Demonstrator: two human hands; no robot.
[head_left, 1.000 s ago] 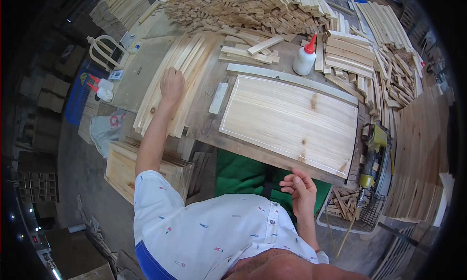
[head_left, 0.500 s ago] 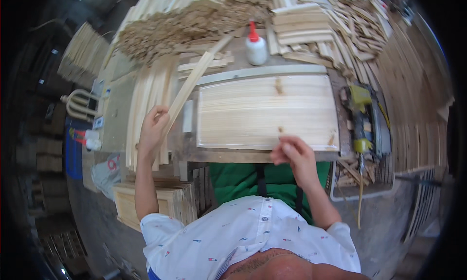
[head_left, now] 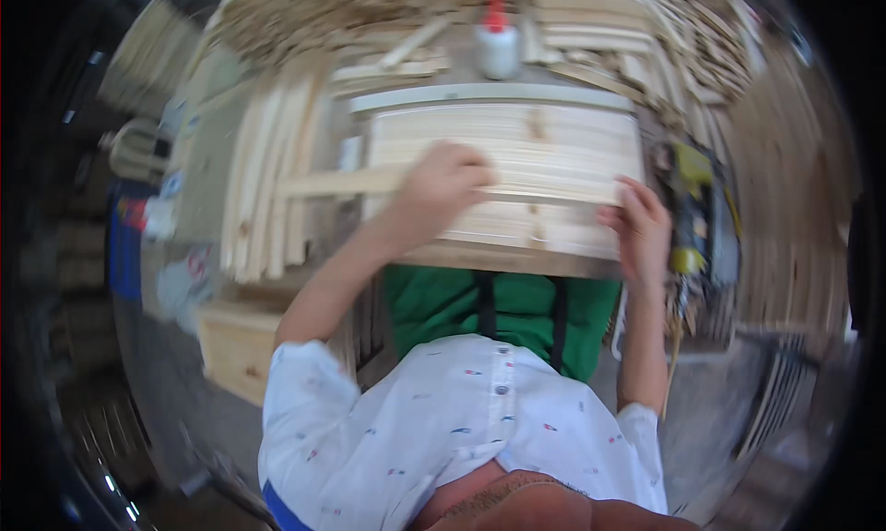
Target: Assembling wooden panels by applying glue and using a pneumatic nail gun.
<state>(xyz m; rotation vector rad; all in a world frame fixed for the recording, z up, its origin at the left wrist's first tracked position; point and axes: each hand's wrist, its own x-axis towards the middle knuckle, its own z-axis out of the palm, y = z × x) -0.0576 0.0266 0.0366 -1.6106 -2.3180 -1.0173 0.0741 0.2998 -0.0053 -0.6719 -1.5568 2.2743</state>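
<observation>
A long, pale wooden strip [head_left: 346, 182] lies crosswise over a wooden panel [head_left: 452, 123], its left end reaching out past the panel. My left hand [head_left: 439, 191] is closed around the strip near its middle, the fingers blurred by motion. At the strip's right end, my right hand [head_left: 639, 226] pinches it near the panel's right side. The panel has a few brown knots and rests on the workbench before me, with a light straight bar [head_left: 498, 93] along its far edge.
Beyond the bar stands a white bottle with a red nozzle [head_left: 498, 49]. Loose strips [head_left: 268, 162] lie to the left, and stacked wood [head_left: 591, 19] fills the back. A yellow-and-black tool [head_left: 688, 176] is at the right, above a crate of scraps. Framed wooden pieces [head_left: 235, 346] stand lower left.
My left hand has brought the strip rightward from a slant at the panel's left to across the panel. My right hand has moved right and up, taking hold of its end.
</observation>
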